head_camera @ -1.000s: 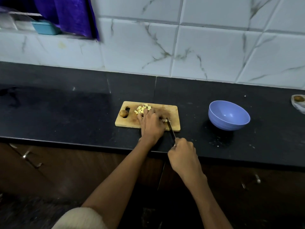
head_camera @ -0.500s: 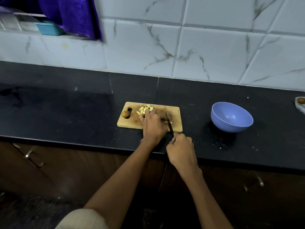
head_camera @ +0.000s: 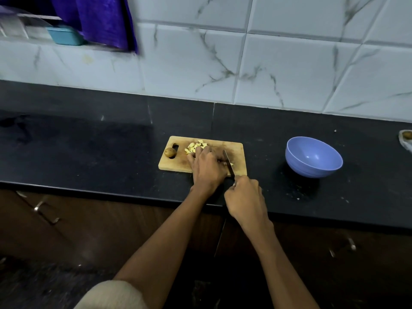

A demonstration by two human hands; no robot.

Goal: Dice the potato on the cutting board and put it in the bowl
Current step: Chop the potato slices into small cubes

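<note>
A wooden cutting board (head_camera: 238, 150) lies on the black counter. Pale diced potato pieces (head_camera: 197, 146) are heaped at its back middle. A small brown potato (head_camera: 170, 152) sits at the board's left end by the handle hole. My left hand (head_camera: 207, 168) lies curled over a potato piece on the board; that piece is mostly hidden, only a pale sliver shows by the blade. My right hand (head_camera: 244, 198) grips the handle of a knife (head_camera: 229, 162), whose blade rests on the board just right of my left fingers. An empty blue bowl (head_camera: 313, 156) stands to the right.
The black counter (head_camera: 89, 152) runs along a white tiled wall. At the far right edge lies a whitish thing with another brown potato (head_camera: 406, 135) on it. A teal container (head_camera: 64, 35) and purple cloth (head_camera: 93, 16) are on the ledge at upper left. Drawer handles sit below the counter.
The knife blade has moved forward along the board beside my left fingers, my right hand with it. My left hand has stayed in place over the potato piece.
</note>
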